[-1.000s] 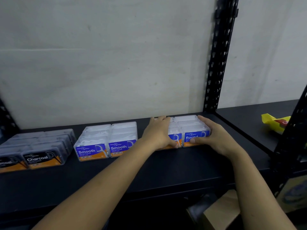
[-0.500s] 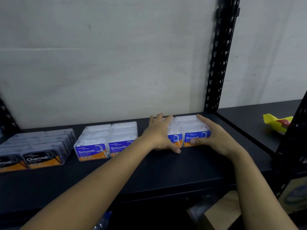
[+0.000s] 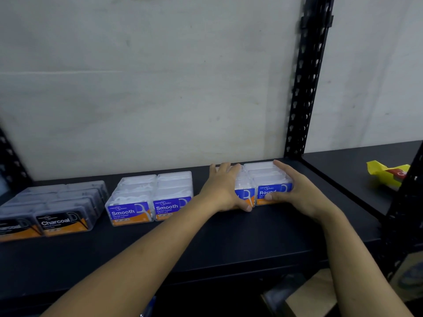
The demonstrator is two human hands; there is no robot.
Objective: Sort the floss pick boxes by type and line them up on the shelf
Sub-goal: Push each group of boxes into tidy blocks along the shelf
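- On the black shelf (image 3: 229, 236), head view: three groups of floss pick boxes stand in a line along the shelf, each two columns wide and several boxes deep; the Charcoal boxes (image 3: 64, 209) at far left, the Smooth boxes (image 3: 151, 197) just right of them with a gap between, and the Round boxes (image 3: 267, 184) well right of the Smooth group, near the black upright post (image 3: 304, 88).
- Left hand (image 3: 225, 191): laid flat against the left side and top of the Round group, fingers extended and together, thumb along the front edge; pressing, not gripping.
- Right hand (image 3: 295, 191): cupped round the right front corner of the same group, fingers spread along its right side, thumb across the front label; bracing, not closed on any single box.
- Step in hand, as a judgement: squaring up the Round group between both palms; sorting by type appears complete, since each group shows one label only; the left front label is partly hidden by the left hand.
- Next move, as a judgement: even inward pressure so the columns stay touching and the fronts come level with the other groups; uneven pressure could skew a row.
- Elsewhere: a yellow wrapper (image 3: 386, 175) lies on the neighbouring shelf to the right, apart from the task; a cardboard box (image 3: 309, 298) shows below.
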